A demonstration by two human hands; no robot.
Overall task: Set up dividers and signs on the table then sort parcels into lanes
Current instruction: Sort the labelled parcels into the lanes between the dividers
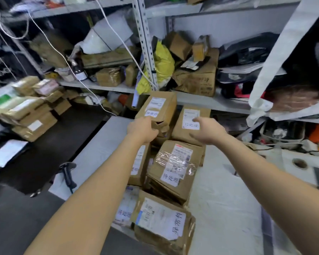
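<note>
My left grip [142,129] clasps the near edge of the far parcel [158,107], fingers curled round the torn cardboard. The parcel sits at the back of the heap, tilted up against the shelf [210,102]. My right grip [208,131] is released, fingers loose and spread over the right parcel [188,126] just beside it. The fingertips reach toward its white label, but I cannot tell whether they touch. Nearer to me lie the taped parcel [175,168] and the near parcel [162,223], overlapping others in one pile down the middle of the worktop [228,208]. Each carries a printed label and a handwritten slip. I see no dividers or signs standing anywhere on the worktop, and nothing that reads as a lane. I judge the task barely begun: the setup is either not done or out of my view, and nearly all the sorting is left. This far parcel looks like one of the first to be picked out. To my left, well apart, a stack [29,111] of more parcels rests on a dark surface, and a black scanner [68,173] lies at the worktop's left edge.
</note>
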